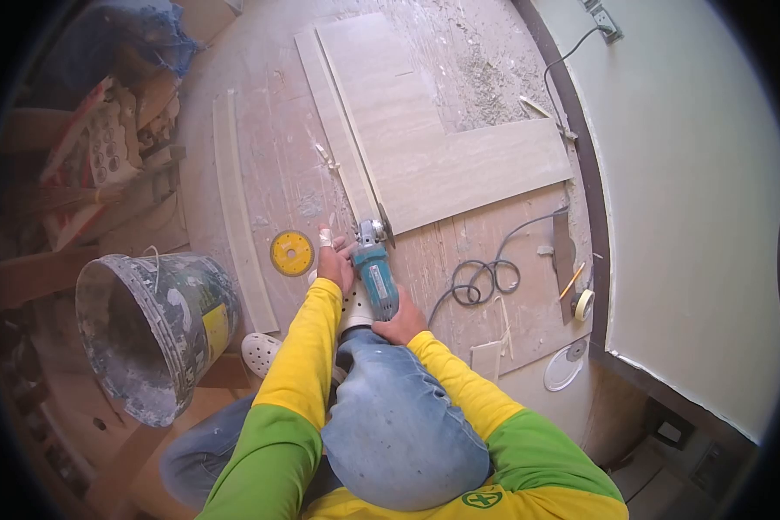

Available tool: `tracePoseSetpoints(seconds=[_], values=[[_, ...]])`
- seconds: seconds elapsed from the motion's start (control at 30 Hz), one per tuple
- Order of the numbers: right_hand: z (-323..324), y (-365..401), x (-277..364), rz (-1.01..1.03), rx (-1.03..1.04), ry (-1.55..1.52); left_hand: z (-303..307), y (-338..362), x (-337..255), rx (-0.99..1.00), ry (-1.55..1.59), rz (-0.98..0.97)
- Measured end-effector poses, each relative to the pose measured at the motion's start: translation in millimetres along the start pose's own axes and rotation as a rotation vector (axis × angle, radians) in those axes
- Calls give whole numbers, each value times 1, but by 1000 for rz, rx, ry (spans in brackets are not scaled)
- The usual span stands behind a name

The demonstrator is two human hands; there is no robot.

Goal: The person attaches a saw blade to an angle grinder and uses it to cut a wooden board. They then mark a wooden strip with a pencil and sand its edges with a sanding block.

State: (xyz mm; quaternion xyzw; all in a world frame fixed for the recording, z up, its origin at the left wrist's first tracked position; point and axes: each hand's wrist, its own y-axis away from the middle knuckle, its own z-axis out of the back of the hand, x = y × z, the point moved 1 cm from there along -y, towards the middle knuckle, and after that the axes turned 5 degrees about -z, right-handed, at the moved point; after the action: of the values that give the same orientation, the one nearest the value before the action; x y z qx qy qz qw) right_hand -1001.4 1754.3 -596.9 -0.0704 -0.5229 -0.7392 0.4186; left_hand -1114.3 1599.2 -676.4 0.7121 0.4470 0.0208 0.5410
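A teal angle grinder (375, 279) with a silver gear head lies in front of my bent knee, its blade (386, 227) at the near end of the cut line in a pale tile (468, 169). My right hand (400, 322) is wrapped round the rear of the grinder body. Beside the gear head, my left hand (334, 263) grips the grinder from the left, one finger with white tape round it sticking out forward. A narrow strip of tile (334, 121) lies along the left side of the cut. Close to my left hand is a yellow cutting disc (292, 252), flat on the floor.
A splattered bucket (160, 325) lies tipped at left, near scrap and cardboard (113, 156). A long tile strip (238, 208) lies between it and the disc. The coiled cord (485, 282), a pencil (572, 281) and a tape roll (584, 304) are at right, by the wall.
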Motion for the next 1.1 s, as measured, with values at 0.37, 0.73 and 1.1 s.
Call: tracePoseSetpoints(seconds=[0.37,0.73,1.1], values=[[-1,2,4,-17,-46,-7,4,-1,3,42,-37,5],[-2,0,16,0,-71,-22,4,-4,1,47,-26,26],[2,4,13,14,-37,-17,2,0,0,74,-12,13]])
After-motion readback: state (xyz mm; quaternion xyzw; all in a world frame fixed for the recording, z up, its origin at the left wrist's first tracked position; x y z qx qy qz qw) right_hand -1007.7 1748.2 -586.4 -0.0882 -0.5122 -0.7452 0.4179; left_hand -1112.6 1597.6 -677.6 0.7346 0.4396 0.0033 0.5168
